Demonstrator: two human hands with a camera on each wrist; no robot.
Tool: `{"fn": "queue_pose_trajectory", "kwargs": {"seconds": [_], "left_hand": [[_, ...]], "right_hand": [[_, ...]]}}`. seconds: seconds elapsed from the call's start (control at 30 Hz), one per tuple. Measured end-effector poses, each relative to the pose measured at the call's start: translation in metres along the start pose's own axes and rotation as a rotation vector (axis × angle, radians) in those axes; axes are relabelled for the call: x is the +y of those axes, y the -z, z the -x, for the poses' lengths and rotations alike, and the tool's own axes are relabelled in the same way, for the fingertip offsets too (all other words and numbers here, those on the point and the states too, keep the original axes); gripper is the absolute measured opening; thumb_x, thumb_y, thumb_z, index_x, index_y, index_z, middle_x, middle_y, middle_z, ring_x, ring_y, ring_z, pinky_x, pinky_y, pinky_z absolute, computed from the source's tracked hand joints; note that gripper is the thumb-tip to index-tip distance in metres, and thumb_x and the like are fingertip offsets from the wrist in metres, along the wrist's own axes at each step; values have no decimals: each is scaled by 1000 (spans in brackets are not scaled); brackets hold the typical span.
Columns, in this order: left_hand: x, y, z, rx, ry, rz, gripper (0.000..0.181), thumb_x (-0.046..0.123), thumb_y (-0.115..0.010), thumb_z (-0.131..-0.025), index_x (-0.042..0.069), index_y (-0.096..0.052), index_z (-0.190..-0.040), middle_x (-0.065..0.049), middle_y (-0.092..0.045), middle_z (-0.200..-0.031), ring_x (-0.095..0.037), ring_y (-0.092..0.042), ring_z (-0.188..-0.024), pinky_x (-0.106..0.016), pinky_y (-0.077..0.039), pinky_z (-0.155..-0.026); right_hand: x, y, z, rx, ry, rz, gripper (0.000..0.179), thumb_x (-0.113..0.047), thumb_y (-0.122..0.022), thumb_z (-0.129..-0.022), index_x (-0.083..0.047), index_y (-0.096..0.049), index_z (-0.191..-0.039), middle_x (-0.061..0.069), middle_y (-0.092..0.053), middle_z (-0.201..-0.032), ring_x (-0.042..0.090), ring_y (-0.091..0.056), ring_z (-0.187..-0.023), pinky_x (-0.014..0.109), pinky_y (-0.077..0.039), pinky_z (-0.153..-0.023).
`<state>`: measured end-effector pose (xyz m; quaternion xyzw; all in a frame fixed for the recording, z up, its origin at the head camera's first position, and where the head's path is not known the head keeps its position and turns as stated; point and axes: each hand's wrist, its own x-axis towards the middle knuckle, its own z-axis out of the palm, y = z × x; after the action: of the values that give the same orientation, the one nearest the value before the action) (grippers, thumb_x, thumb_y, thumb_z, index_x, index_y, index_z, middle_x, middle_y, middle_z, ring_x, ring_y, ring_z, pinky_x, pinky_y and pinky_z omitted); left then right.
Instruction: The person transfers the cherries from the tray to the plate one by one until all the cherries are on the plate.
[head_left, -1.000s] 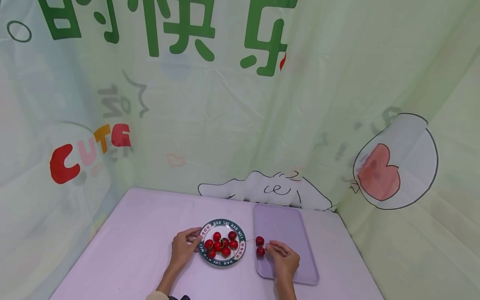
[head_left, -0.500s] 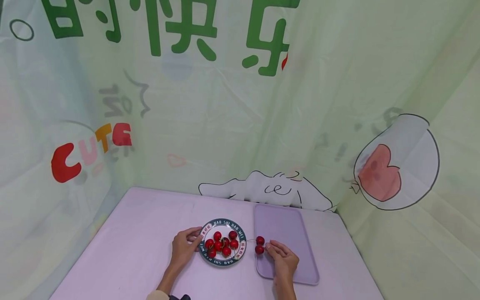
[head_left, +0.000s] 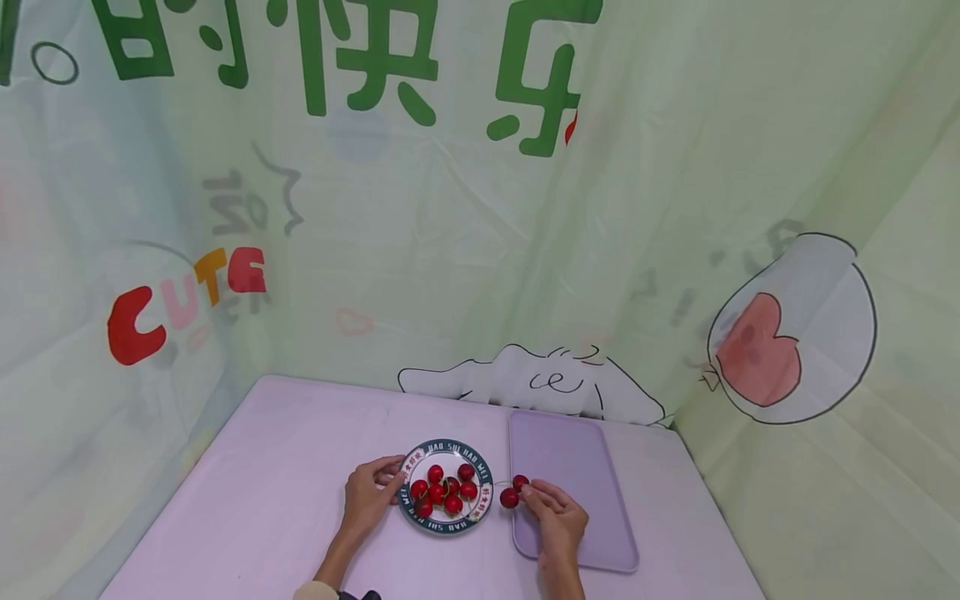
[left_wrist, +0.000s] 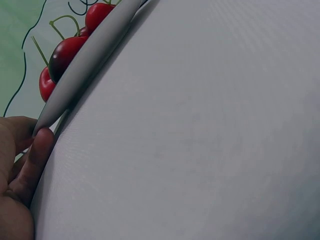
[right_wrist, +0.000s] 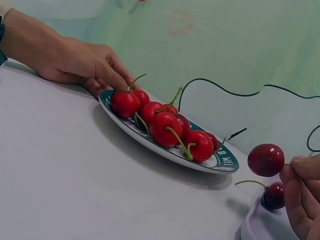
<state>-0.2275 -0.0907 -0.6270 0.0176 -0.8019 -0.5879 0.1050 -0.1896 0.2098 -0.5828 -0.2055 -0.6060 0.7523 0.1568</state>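
My left hand (head_left: 369, 493) pinches the left rim of a round plate (head_left: 480, 458) with a dark green lettered border. Thumb and fingers meet at that rim in the left wrist view. Several red cherries (right_wrist: 165, 129) with green stems lie on the plate. Between thumb and fingers, my right hand (head_left: 558, 521) holds a dark red cherry (right_wrist: 266, 160) by its stem, in the air by the tray's left edge. Just behind it a second cherry (right_wrist: 273, 196) lies at the edge of the lilac tray (head_left: 558, 442), its stem pointing toward the plate.
The plate and tray stand side by side on a pale lilac table (head_left: 300, 450), with a narrow gap between them. A printed curtain (head_left: 420, 267) hangs behind the table and along both sides.
My right hand has lifted the nearer cherry from the tray's left side and carried it slightly left, toward the plate. The left hand and plate stay in place.
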Motion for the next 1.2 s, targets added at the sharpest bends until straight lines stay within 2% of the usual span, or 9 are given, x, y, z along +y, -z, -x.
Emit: {"fn": "queue_pose_trajectory", "kwargs": {"seconds": [0.3,0.43,0.6,0.77,1.03,1.2], "left_hand": [[-1,0,0,-4,9,-4,33,8,-79,-99,5,-78,-132,-11,-77,-106,-10,-67,-79,-18,-62,-59],[-4,-1,-1,-2,8,-16,33,9,-80,-99,6,-78,-132,-9,-77,-106,-9,-66,-78,-18,-62,-59],[-6,-2,-4,-2,29,-18,32,9,-80,-99,8,-79,-131,-8,-78,-106,-9,-67,-78,-19,-62,-59],[-6,-2,-5,-1,30,-16,33,8,-81,-97,8,-79,-130,-8,-78,-105,-9,-67,-78,-20,-63,-58],[-7,-2,-5,-6,32,-25,32,8,-80,-98,9,-79,-130,-8,-78,-106,-10,-67,-79,-19,-62,-58],[-7,-1,-6,-10,26,-21,32,8,-81,-98,8,-79,-130,-8,-78,-105,-10,-67,-80,-19,-63,-59]], "right_hand": [[-2,-11,6,-26,-21,30,36,2,-85,-91,16,-73,-122,7,-85,-90,7,-80,-73,17,-65,-71],[3,-13,5,-51,-35,35,39,0,-87,-90,14,-74,-123,6,-85,-90,8,-80,-72,18,-65,-71],[9,-18,5,-69,-27,19,38,2,-87,-89,16,-74,-121,4,-84,-83,9,-79,-70,21,-65,-67],[17,-21,3,-85,-17,12,38,2,-89,-87,17,-73,-119,6,-84,-83,10,-80,-70,22,-66,-67],[19,-30,9,-152,18,21,32,5,-86,-88,17,-74,-115,13,-84,-90,8,-80,-76,22,-67,-70],[22,-35,10,-191,-9,59,35,2,-87,-89,16,-74,-118,11,-85,-90,8,-79,-78,22,-67,-73]]}}
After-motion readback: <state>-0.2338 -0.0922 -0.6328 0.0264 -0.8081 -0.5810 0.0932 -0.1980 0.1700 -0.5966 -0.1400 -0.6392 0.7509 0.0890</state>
